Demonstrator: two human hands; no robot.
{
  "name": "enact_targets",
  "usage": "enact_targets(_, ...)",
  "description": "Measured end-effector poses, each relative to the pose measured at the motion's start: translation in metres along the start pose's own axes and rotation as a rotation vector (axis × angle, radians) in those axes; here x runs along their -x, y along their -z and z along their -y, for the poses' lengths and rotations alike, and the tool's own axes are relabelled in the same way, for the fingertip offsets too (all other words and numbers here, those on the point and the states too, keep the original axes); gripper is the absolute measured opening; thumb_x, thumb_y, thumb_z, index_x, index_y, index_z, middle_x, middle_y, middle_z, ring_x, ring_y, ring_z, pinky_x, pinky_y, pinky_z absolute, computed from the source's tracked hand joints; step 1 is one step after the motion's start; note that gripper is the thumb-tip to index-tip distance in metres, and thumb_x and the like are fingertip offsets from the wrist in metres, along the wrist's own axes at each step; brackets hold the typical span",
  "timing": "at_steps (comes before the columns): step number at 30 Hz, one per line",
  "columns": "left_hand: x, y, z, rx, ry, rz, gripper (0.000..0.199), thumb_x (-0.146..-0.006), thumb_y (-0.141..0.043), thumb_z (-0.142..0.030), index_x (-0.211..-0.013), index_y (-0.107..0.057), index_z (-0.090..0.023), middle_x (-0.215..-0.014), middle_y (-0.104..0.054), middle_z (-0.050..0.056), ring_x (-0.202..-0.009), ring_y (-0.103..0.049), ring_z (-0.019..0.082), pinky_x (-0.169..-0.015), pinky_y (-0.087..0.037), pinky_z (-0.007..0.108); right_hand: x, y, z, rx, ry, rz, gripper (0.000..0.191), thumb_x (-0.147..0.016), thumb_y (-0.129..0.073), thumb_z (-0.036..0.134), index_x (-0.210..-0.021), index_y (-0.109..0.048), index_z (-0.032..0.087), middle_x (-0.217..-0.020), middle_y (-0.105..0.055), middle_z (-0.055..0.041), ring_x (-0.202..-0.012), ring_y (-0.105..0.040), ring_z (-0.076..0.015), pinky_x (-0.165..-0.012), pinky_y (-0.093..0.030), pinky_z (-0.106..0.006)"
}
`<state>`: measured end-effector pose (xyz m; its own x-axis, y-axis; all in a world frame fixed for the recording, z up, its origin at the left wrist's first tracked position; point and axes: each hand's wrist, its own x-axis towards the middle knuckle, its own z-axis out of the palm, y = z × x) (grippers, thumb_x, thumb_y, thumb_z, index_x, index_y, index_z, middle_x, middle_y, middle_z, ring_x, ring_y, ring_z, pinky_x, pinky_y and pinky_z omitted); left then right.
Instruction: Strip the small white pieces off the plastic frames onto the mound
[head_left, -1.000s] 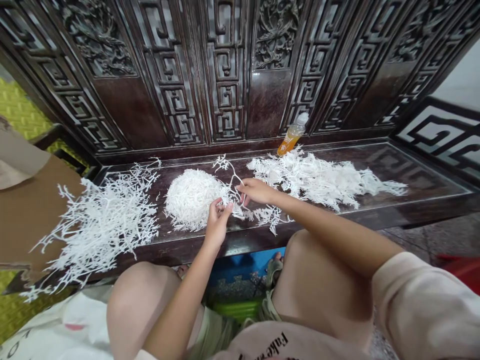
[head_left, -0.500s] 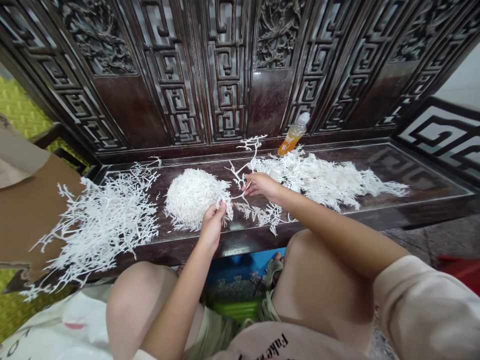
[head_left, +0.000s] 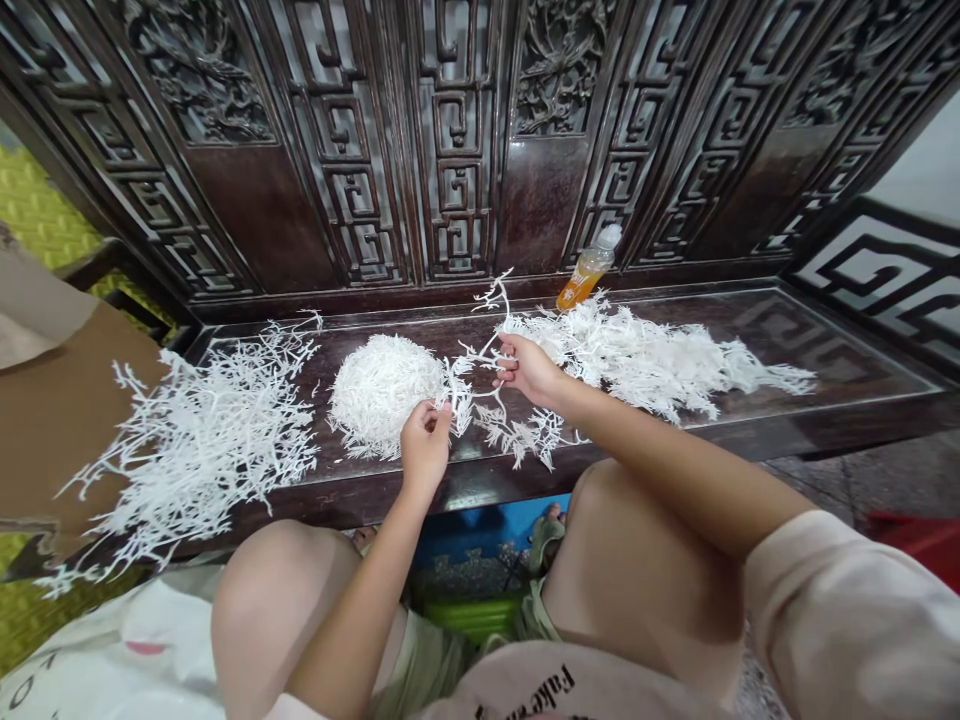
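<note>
My right hand (head_left: pixel 527 370) is closed round the stem of a white branched plastic sprig (head_left: pixel 501 300), over the middle of the dark wooden bench. At the right edge of a round heap of small white pieces (head_left: pixel 381 395), my left hand (head_left: pixel 427 432) pinches the leafy end of the white sprigs. A loose white sprig (head_left: pixel 517 432) lies on the bench below my right hand. To the left is a tangled pile of bare white branches (head_left: pixel 217 440); to the right spreads a pile of leafy white sprigs (head_left: pixel 645 360).
An orange drink bottle (head_left: pixel 587 270) leans at the back of the bench (head_left: pixel 840 360), against the carved wooden backrest (head_left: pixel 255 210). Brown cardboard (head_left: pixel 67 400) is at the left. My knees are close to the bench's front edge, with a white bag (head_left: pixel 120 650) at lower left.
My right hand has shifted slightly up and right, and the held sprig has turned and moved a little. My left hand has stayed near the heap's right edge.
</note>
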<state>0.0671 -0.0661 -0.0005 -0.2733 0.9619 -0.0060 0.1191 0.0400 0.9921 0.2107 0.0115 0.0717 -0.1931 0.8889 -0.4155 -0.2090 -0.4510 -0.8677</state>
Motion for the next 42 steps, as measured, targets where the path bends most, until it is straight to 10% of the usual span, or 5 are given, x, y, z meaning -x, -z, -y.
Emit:
enact_targets(14, -0.008, 0.003, 0.017, -0.333, -0.051, -0.031, 0.029, -0.082, -0.033, -0.035, -0.066, -0.052, -0.019, -0.060, -0.054, 0.002, -0.060, -0.048, 0.015, -0.059, -0.032, 0.026, 0.007, -0.003, -0.001, 0.087, -0.014, 0.145, 0.027, -0.080, -0.033, 0.025, -0.056, -0.021, 0.019, -0.043, -0.015, 0.0080, -0.038, -0.010, -0.0058, -0.039, -0.014, -0.020)
enact_targets(29, -0.020, 0.001, -0.003, 0.495, 0.195, -0.369, 0.016, -0.069, -0.046, -0.031, -0.063, -0.049, -0.016, -0.061, -0.050, -0.002, -0.052, -0.046, 0.007, -0.052, -0.034, 0.020, 0.016, -0.018, 0.009, 0.026, 0.013, 0.110, 0.031, -0.084, -0.026, 0.027, -0.055, -0.017, 0.020, -0.035, -0.013, 0.0085, -0.033, -0.010, -0.0061, -0.037, -0.016, -0.021)
enact_targets(37, -0.049, 0.069, -0.017, 0.491, 0.224, -0.506, 0.005, -0.065, -0.042, -0.018, -0.061, -0.043, -0.017, -0.056, -0.044, -0.004, -0.056, -0.048, 0.007, -0.062, -0.037, 0.023, 0.004, 0.031, 0.030, 0.096, 0.359, -0.274, 0.030, -0.082, -0.034, 0.025, -0.056, -0.019, 0.020, -0.038, -0.013, 0.0091, -0.033, -0.010, -0.0051, -0.037, -0.010, -0.022)
enact_targets(42, -0.036, 0.045, -0.007, 0.476, 0.369, -0.010, 0.017, -0.068, -0.046, -0.031, -0.069, -0.053, -0.015, -0.060, -0.054, 0.000, -0.061, -0.055, 0.012, -0.065, -0.042, 0.028, 0.003, 0.039, 0.029, 0.131, 0.200, -0.041, 0.033, -0.083, -0.033, 0.028, -0.055, -0.017, 0.020, -0.037, -0.012, 0.0086, -0.034, -0.009, -0.0057, -0.038, -0.009, -0.023)
